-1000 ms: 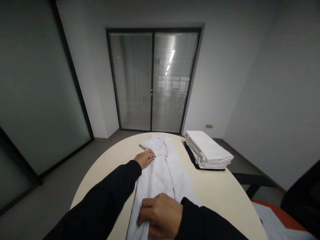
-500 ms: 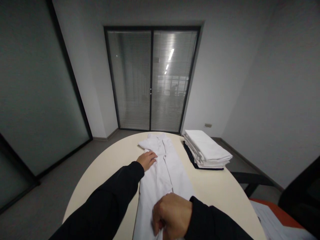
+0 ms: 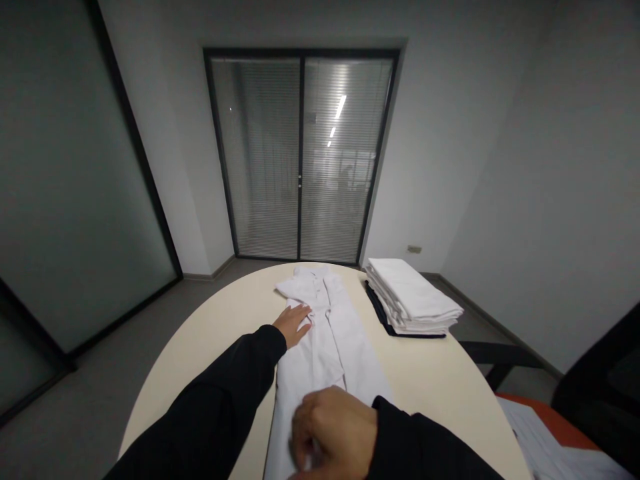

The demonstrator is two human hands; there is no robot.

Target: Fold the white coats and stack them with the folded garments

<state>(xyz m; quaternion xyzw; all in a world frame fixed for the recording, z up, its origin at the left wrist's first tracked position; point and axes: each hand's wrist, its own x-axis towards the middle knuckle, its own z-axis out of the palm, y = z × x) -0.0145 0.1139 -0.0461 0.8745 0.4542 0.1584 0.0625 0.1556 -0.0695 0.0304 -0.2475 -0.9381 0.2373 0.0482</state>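
Note:
A long white coat, folded lengthwise, lies on the round table with its collar at the far side and its lower part running out of the picture towards me. Flat on its left edge, just below the collar area, rests my left hand, fingers spread. My right hand is over the near part of the coat, its fingers curled in a pinch at the cloth. The fingertips are partly hidden and slightly blurred.
On the right of the round cream table stands a stack of folded white garments with a dark folded piece under it. A black chair with papers and something orange is at the right.
My right hand has moved a little to the left over the coat. My left hand stays in place, its fingers and thumb now spread wider.

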